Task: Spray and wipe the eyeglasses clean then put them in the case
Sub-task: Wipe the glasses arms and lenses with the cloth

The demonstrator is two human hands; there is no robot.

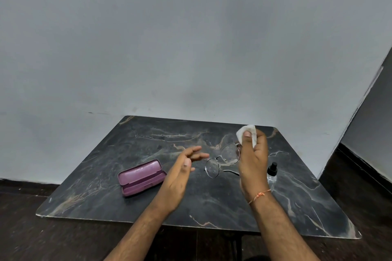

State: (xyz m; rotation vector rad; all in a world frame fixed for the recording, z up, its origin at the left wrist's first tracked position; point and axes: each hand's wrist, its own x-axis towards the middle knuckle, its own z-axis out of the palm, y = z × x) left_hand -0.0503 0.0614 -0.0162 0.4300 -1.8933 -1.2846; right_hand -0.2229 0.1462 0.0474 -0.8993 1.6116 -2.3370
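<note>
Thin metal-framed eyeglasses (222, 160) are held above the dark marble table (148, 137), tilted, with one lens by my right palm. My right hand (253, 155) grips the glasses together with a white wipe (244, 130) pinched under the thumb. My left hand (184, 167) hovers just left of the glasses, fingers apart and holding nothing. A purple eyeglass case (141, 177) lies open on the table to the left. A small clear spray bottle (272, 172) with a black cap stands right behind my right wrist.
The table stands against a grey wall. Dark floor shows on both sides and in front. An orange thread is tied round my right wrist.
</note>
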